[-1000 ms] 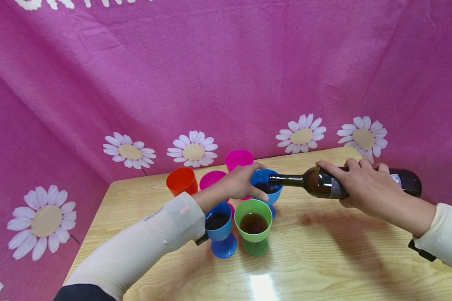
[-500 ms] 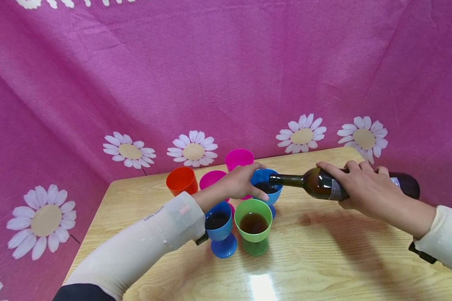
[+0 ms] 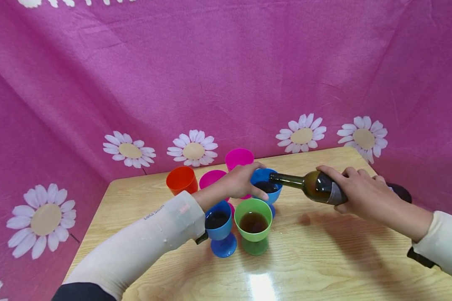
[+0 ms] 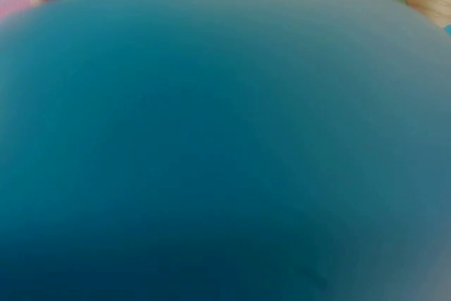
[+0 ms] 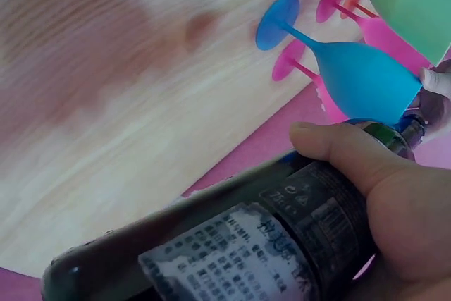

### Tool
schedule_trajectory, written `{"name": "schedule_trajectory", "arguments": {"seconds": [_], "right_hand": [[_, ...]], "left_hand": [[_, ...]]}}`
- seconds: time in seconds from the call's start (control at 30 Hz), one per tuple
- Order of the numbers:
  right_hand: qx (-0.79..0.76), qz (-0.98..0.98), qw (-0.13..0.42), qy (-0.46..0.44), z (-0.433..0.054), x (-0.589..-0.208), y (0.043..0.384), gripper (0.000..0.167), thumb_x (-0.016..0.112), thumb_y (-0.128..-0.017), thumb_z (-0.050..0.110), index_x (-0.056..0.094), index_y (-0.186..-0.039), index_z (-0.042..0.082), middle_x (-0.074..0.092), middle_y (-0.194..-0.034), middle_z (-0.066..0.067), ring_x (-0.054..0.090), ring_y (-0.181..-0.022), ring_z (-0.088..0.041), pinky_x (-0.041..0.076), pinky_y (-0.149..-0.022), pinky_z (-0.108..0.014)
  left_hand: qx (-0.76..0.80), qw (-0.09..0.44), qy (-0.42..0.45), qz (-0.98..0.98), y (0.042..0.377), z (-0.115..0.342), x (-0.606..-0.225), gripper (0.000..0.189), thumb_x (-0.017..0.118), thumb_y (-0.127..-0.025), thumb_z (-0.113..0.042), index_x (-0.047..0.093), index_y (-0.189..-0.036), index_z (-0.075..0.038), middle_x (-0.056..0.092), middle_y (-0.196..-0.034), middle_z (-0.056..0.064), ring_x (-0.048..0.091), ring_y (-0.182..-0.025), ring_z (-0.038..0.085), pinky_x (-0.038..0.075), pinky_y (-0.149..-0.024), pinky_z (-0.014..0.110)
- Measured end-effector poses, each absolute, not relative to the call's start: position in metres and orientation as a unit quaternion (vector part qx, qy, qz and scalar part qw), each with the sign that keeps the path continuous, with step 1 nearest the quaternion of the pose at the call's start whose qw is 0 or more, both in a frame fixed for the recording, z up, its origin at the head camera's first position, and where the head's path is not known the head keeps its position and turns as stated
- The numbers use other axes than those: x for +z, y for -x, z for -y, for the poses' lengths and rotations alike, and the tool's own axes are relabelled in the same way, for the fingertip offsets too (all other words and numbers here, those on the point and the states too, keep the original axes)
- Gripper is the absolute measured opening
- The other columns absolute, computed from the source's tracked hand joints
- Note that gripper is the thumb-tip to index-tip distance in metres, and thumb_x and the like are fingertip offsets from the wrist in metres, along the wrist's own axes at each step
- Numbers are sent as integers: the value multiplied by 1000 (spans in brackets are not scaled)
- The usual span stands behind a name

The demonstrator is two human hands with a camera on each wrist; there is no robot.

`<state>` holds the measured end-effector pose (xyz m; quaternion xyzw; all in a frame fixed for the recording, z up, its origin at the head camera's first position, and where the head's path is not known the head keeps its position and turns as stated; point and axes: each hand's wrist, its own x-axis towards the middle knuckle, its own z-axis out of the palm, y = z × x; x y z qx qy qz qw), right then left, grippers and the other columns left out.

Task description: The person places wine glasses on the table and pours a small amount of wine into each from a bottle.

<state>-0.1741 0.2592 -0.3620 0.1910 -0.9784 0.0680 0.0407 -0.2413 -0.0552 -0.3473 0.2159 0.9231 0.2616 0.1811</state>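
Observation:
My right hand (image 3: 369, 196) grips a dark glass wine bottle (image 3: 320, 188), its mouth at the rim of a blue goblet (image 3: 274, 195). The bottle's base now sits lower than its mouth in the head view. Dark liquid lies in that goblet. My left hand (image 3: 245, 182) holds the same goblet by its bowl, thumb on the near side and a finger behind. In the right wrist view, the blue goblet (image 5: 366, 82) stands with its stem and foot showing, and a printed label (image 5: 232, 259) shows on the bottle. A close blue surface (image 4: 211, 139) fills most of the left wrist view.
A green goblet (image 3: 255, 236) and another blue goblet (image 3: 223, 234), both with dark liquid, stand nearest. Behind my left forearm are an orange cup (image 3: 182, 182) and two pink cups, one a back cup (image 3: 239, 159). Pink daisy cloth (image 3: 226, 83) hangs behind the wooden table (image 3: 324, 259).
My right hand has come slightly down and left, lowering the bottle's base while its mouth stays at the goblet. The liquid in the goblet looks calmer. My left hand keeps still.

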Motion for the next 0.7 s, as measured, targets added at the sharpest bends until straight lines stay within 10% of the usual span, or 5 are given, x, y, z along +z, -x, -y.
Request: {"name": "schedule_trajectory", "arguments": {"seconds": [0.7], "right_hand": [[287,915,127,-254,-258,-409,185,104,97,-66,13,37,-150,10,66,-111,-27,66,-93,-38,54,-72,-53]], "left_hand": [[254,187,-208,-926,241,55,-346,86,86,-83,-36,43,-156,-19,55,-149,8,50,-139,30,52,-106,48]]}}
